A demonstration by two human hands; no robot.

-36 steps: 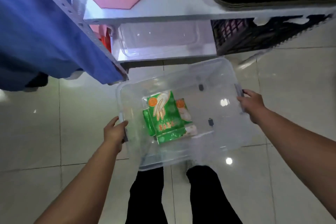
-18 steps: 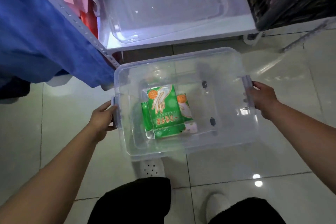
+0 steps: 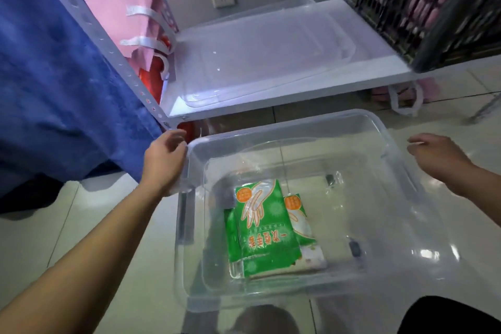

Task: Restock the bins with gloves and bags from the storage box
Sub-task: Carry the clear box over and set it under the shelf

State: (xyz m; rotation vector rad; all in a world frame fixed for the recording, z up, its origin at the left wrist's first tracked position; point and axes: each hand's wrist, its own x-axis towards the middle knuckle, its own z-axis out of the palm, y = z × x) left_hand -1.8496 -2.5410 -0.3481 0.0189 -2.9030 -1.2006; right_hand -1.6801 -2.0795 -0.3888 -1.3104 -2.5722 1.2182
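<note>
A clear plastic storage box (image 3: 390,149) rests on the tiled floor below me. Inside it lie green packets of disposable gloves (image 3: 265,228), stacked near the middle, printed with a white hand. My left hand (image 3: 162,163) hovers at the box's left rim with its fingers apart, holding nothing. My right hand (image 3: 436,157) floats just beyond the right rim, also with spread fingers and apart from the box.
The box's clear lid (image 3: 265,54) lies on the low white shelf (image 3: 311,95) ahead. A black wire basket (image 3: 417,5) sits at the shelf's right. A blue cloth (image 3: 54,76) hangs left over a perforated metal post (image 3: 113,54). Pink bags (image 3: 127,16) stand behind.
The box has gone down onto the floor. Both hands have let go of its side handles and now hover beside the rim. The view has dropped closer to the shelf.
</note>
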